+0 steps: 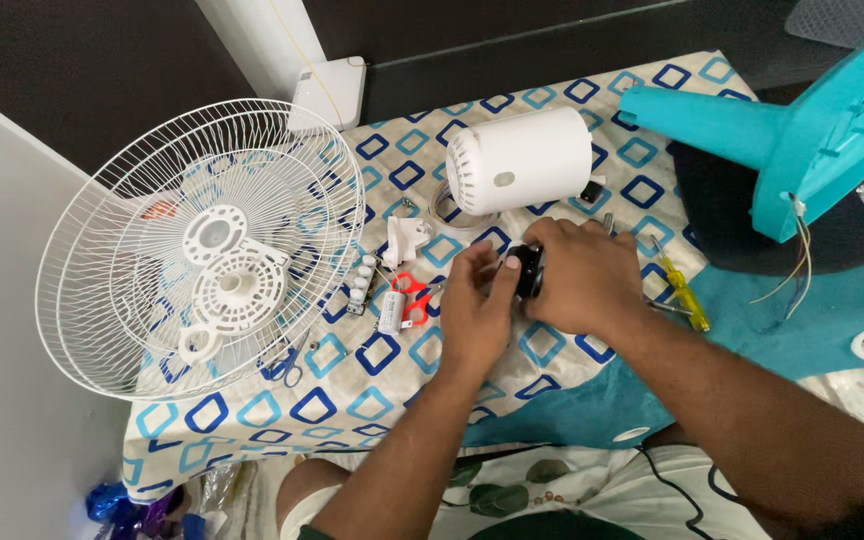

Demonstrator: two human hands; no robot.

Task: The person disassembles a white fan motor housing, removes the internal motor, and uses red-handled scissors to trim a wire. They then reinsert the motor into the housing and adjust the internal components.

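Observation:
Both my hands meet over the patterned cloth [252, 415] near the middle of the view. My right hand [584, 275] wraps around a small black round part [529, 270], most of which is hidden under the fingers. My left hand [477, 305] pinches the same black part from the left side. Just behind my hands lies a white cylindrical motor housing [522, 160] on its side. To the left of my hands lie a red plastic piece [411, 297] and a small white cylinder [390, 312].
A white wire fan grille [202, 240] with white plastic discs lies at the left. A white switch block [361, 282] and white bracket [406, 238] sit beside it. A teal fan stand [782, 140] is at the right, a yellow-handled screwdriver [685, 293] near my right wrist.

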